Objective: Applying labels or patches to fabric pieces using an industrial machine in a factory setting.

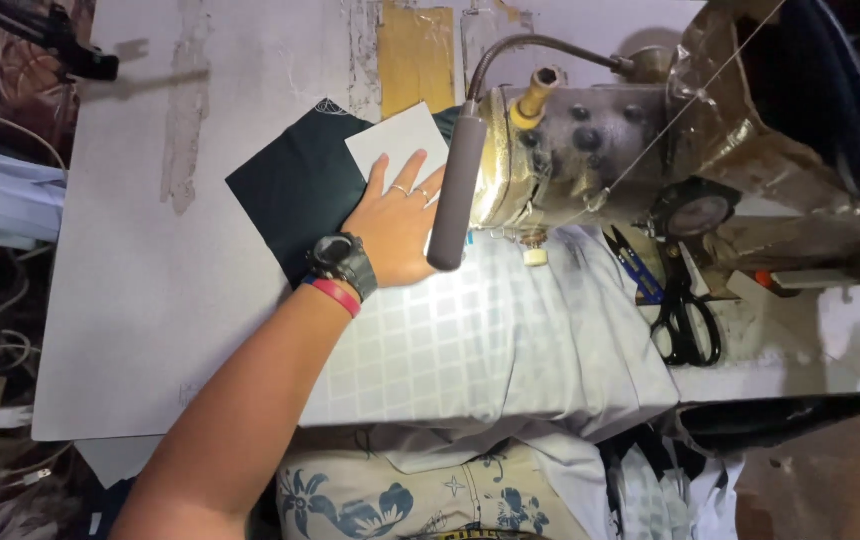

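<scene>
On the scuffed grey sewing table (150, 300), the left hand (397, 225) lies flat, fingers spread, on a white card rectangle (397, 142) over dark green cloth (295, 185); right hand unseen.

black scissors (688, 322) lie on the table, right of the sewing machine | small blue snips (634, 264) sit just beside them | a yellow patch (416, 55) is stuck at the far edge of the grey table (150, 300) | flower-print cloth (390, 495) shows below the table edge
</scene>
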